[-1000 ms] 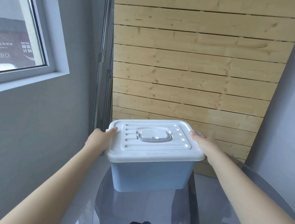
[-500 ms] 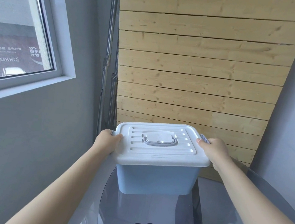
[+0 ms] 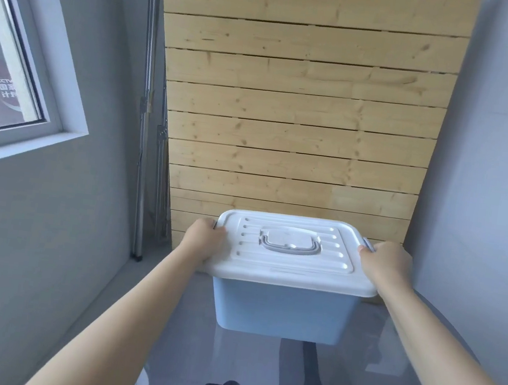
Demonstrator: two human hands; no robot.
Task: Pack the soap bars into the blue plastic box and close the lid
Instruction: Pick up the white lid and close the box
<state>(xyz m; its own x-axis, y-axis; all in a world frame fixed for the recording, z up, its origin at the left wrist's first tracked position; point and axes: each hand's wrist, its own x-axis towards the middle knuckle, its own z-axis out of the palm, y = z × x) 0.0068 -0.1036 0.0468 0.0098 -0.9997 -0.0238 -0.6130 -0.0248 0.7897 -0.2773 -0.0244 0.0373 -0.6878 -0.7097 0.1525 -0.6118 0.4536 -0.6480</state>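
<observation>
With both hands (image 3: 205,240) (image 3: 386,264) gripping the white lid's (image 3: 290,273) ends, I could slide the blue plastic box (image 3: 282,314) (lid possibly unlatched) off the glass bench's (image 3: 256,368) far edge.

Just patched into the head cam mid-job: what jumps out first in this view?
The blue plastic box sits centre frame on a glass table, its white lid on top with the carry handle folded flat. The left hand and right hand each grip a short end of the lid. Behind it stands a pale wooden slat wall; no soap bars are visible.
</observation>
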